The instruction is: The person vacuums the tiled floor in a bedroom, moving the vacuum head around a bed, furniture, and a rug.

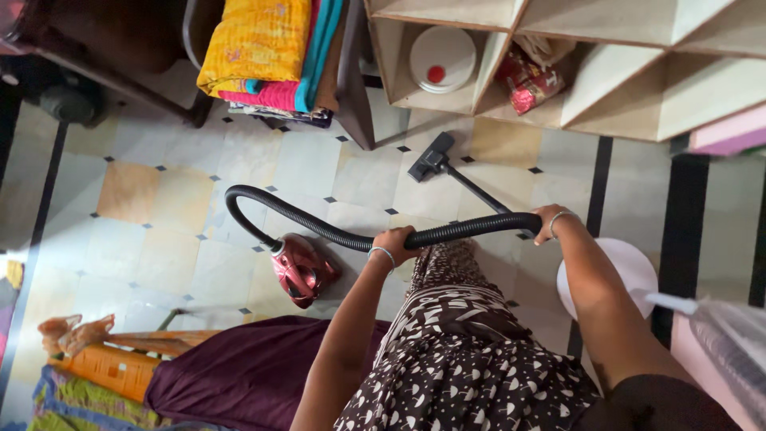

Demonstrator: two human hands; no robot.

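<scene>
At the far left, an orange crate (pixel 108 369) lies at floor level beside a dark purple cloth (pixel 239 371). Above them, a stack of folded fabrics (pixel 267 52) in yellow, pink and teal rests on a dark frame.

A red vacuum cleaner body (pixel 299 270) stands on the tiled floor (pixel 159 199), just left of the person's legs. A black ribbed hose (pixel 319 231) leaves the body, loops up and to the left, then runs right across the middle of the view.

The left hand (pixel 395 242) is closed around the hose from above, fingers wrapped over it; a thin bangle sits on the wrist. The hose passes on to the right at about the same height.

The right hand (pixel 550 223) is curled around the hose's far end, where it joins the black wand (pixel 479 191); the wrist also carries a bangle. The fingers themselves are mostly hidden behind the hose.

The wand slants up and left from this hand to the floor nozzle (pixel 431 156), which rests on the tiles just in front of a wooden shelf unit (pixel 606 72). A white round lid (pixel 443 57) and a red packet (pixel 527 84) occupy separate shelf compartments.

Below the right forearm, a white round object (pixel 630 267) sits on the floor.
</scene>
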